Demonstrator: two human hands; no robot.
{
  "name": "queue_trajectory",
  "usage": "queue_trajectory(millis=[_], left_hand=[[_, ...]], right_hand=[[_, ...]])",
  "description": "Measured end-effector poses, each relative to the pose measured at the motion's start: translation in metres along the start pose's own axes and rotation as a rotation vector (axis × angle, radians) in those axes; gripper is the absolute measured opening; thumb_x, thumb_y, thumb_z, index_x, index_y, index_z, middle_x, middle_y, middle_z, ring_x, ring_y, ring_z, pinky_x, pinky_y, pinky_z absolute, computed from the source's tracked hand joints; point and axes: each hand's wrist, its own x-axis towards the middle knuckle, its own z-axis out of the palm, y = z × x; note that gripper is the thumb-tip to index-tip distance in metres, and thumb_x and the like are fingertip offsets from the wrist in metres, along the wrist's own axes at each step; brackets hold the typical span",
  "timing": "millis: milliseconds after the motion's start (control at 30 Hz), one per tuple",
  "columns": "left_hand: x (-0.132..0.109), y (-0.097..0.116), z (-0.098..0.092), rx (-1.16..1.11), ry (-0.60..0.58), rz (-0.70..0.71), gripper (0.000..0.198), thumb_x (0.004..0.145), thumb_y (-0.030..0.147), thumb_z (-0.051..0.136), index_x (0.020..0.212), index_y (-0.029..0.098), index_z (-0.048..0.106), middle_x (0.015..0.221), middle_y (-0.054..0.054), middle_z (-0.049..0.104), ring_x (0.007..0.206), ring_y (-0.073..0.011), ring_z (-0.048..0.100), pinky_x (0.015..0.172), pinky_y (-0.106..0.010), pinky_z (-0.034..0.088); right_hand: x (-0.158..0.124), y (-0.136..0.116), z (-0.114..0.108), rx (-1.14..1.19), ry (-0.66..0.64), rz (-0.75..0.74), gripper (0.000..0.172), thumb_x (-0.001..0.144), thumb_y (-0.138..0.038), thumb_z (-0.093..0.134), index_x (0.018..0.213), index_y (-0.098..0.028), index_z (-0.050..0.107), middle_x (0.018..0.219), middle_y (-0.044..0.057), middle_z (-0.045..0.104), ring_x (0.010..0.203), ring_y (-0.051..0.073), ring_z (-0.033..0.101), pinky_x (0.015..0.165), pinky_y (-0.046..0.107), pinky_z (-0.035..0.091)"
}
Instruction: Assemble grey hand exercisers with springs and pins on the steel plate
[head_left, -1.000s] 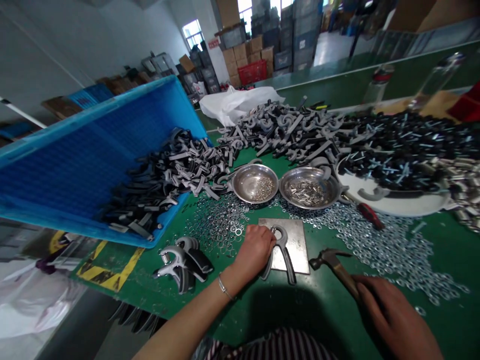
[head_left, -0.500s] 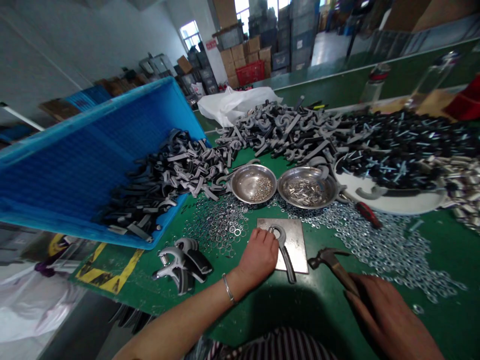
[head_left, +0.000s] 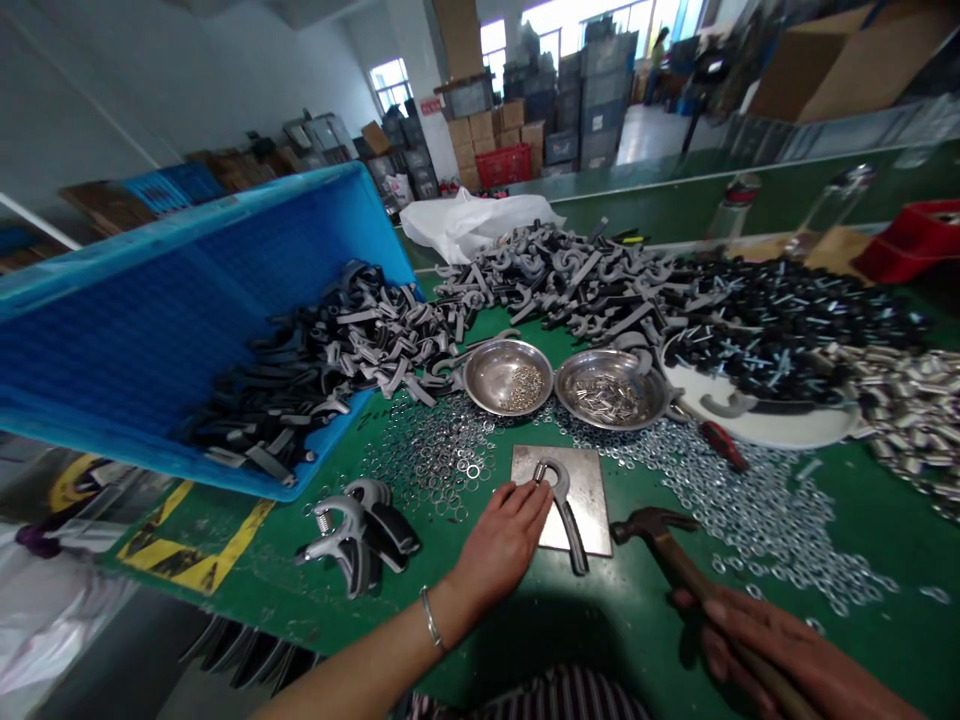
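Observation:
A hooked grey-and-black grip handle (head_left: 568, 520) lies on a square metal plate (head_left: 598, 490), a small metal cylinder (head_left: 539, 471) at its hook's end. My left hand (head_left: 501, 540) is closed, with its fingertips together at that end of the handle; part of their hold is hidden. In my right hand (head_left: 765, 630) is a claw hammer (head_left: 679, 560), its wooden shaft in my fingers and its head low over the table, right of the plate. Left of my left hand rest several assembled spring hand grips (head_left: 360, 535).
Two steel bowls (head_left: 489, 378) of small metal parts stand behind the plate. Washers (head_left: 750, 510) and rings (head_left: 427, 450) are scattered about. A blue crate (head_left: 225, 280) of handles tips in from the left. A red-handled tool (head_left: 724, 446) lies by a white tray (head_left: 802, 425).
My left hand has drawn back slightly toward me, baring more of the cylinder and hook. My right hand has shifted down the hammer's shaft, and more of the wood shows.

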Motion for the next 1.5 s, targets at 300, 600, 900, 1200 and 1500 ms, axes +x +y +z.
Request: queue_trajectory(millis=[300, 600, 900, 1200, 1500], left_hand=[[-0.005, 0.0, 0.006, -0.043, -0.003, -0.009, 0.048, 0.104, 0.02, 0.03, 0.151, 0.013, 0.035, 0.158, -0.009, 0.038, 0.14, -0.0241, 0.04, 0.116, -0.04, 0.03], [-0.008, -0.003, 0.006, -0.083, -0.005, -0.021, 0.048, 0.104, 0.019, 0.031, 0.152, 0.018, 0.034, 0.157, -0.007, 0.039, 0.141, -0.0236, 0.04, 0.112, -0.042, 0.035], [0.004, -0.007, -0.009, -0.563, 0.095, -0.252, 0.039, 0.099, 0.015, 0.047, 0.135, 0.026, 0.057, 0.138, -0.004, 0.061, 0.123, -0.0217, 0.051, 0.102, -0.04, 0.039], [0.016, -0.012, -0.008, -0.738, 0.167, -0.363, 0.029, 0.097, 0.014, 0.05, 0.114, 0.024, 0.071, 0.117, -0.003, 0.07, 0.109, -0.0211, 0.055, 0.098, -0.041, 0.04], [0.005, -0.017, -0.011, -0.607, 0.167, -0.372, 0.03, 0.097, 0.016, 0.049, 0.124, 0.02, 0.063, 0.124, -0.006, 0.063, 0.114, -0.0217, 0.051, 0.102, -0.04, 0.039]], right_hand=[[-0.007, 0.008, 0.014, 0.07, 0.075, -0.014, 0.044, 0.078, -0.061, 0.069, 0.101, -0.023, 0.071, 0.072, 0.003, 0.069, 0.047, 0.01, 0.056, 0.041, 0.019, 0.043], [-0.02, -0.016, 0.027, -0.275, 0.199, -0.234, 0.044, 0.085, -0.063, 0.057, 0.109, -0.028, 0.067, 0.073, 0.003, 0.072, 0.053, 0.019, 0.064, 0.04, 0.025, 0.051], [-0.005, -0.015, 0.028, -0.762, 0.233, -0.433, 0.052, 0.09, -0.057, 0.049, 0.125, -0.022, 0.066, 0.124, 0.011, 0.072, 0.109, 0.031, 0.069, 0.097, 0.04, 0.056], [-0.008, -0.015, 0.031, -0.784, 0.216, -0.429, 0.046, 0.093, -0.056, 0.048, 0.126, -0.028, 0.065, 0.124, 0.009, 0.072, 0.109, 0.032, 0.069, 0.095, 0.043, 0.057], [0.005, -0.062, 0.039, -0.859, 0.16, -0.503, 0.046, 0.097, -0.055, 0.043, 0.127, -0.027, 0.063, 0.12, 0.009, 0.073, 0.101, 0.029, 0.072, 0.088, 0.039, 0.059]])
